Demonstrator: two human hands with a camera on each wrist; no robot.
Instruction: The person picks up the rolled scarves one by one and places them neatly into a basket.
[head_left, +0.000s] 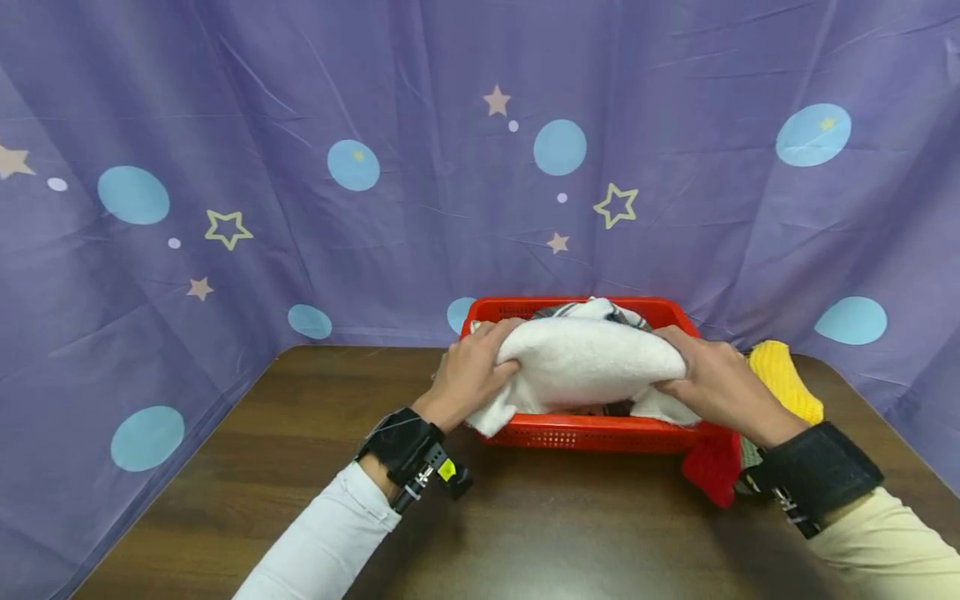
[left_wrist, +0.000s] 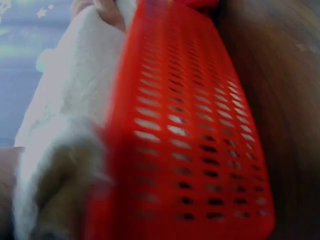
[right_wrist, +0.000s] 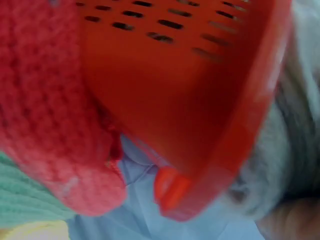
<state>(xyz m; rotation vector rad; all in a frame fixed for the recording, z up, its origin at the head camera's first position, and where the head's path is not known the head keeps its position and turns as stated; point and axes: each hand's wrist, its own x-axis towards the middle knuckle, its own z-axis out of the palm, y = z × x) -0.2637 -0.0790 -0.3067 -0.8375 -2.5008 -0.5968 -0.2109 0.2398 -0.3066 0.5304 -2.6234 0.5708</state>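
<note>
On the counter (head_left: 585,525) at your right, you have a yellow knit (head_left: 784,382), a red knit (head_left: 714,469) and a green knit (right_wrist: 25,192) close together; before you hangs a purple curtain (head_left: 442,242) printed with stars and blue circles.

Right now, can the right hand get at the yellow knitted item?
Probably not yet: the right hand grips the white cloth over the red basket. Freed, it likely could; the yellow knitted item lies close by, with nothing visible on top.
</note>
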